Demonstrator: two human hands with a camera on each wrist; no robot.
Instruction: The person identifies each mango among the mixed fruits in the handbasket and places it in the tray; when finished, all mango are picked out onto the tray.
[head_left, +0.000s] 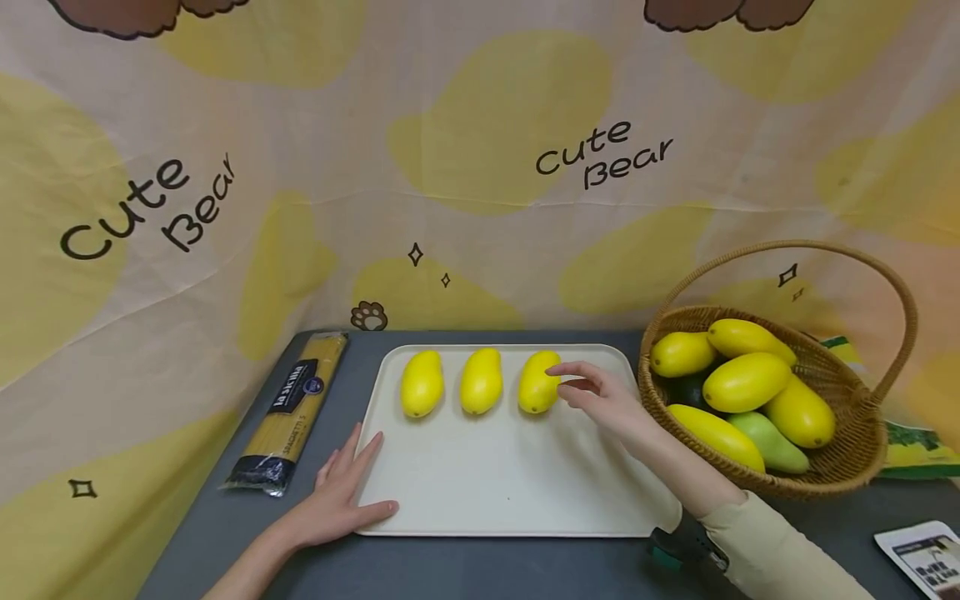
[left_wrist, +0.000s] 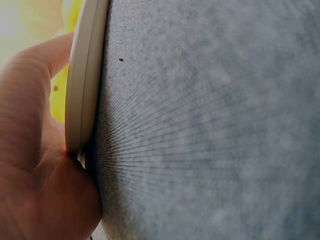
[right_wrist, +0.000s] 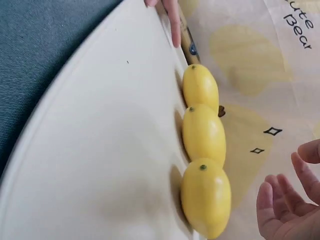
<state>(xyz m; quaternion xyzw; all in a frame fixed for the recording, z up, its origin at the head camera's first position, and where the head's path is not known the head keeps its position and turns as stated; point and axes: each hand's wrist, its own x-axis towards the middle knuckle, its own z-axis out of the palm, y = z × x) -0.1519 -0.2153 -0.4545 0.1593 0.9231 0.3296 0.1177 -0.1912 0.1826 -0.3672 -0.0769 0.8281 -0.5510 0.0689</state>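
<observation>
Three yellow mangoes stand in a row along the far side of a white tray (head_left: 480, 475): a left mango (head_left: 422, 383), a middle mango (head_left: 481, 381) and a right mango (head_left: 537, 383). My right hand (head_left: 609, 407) hovers beside the right mango with loosely bent fingers. In the right wrist view a gap shows between that hand (right_wrist: 292, 205) and the nearest mango (right_wrist: 206, 200); nothing is held. My left hand (head_left: 337, 500) rests on the tray's near left edge, fingers spread and thumb over the rim. The left wrist view shows it against the rim (left_wrist: 82, 75).
A wicker basket (head_left: 855, 454) at the right holds several yellow mangoes, a green fruit (head_left: 768, 442) and a dark one (head_left: 686, 389). A spaghetti pack (head_left: 292, 408) lies left of the tray. A white-framed device (head_left: 926, 558) sits at the near right. Behind hangs a printed cloth (head_left: 480, 167).
</observation>
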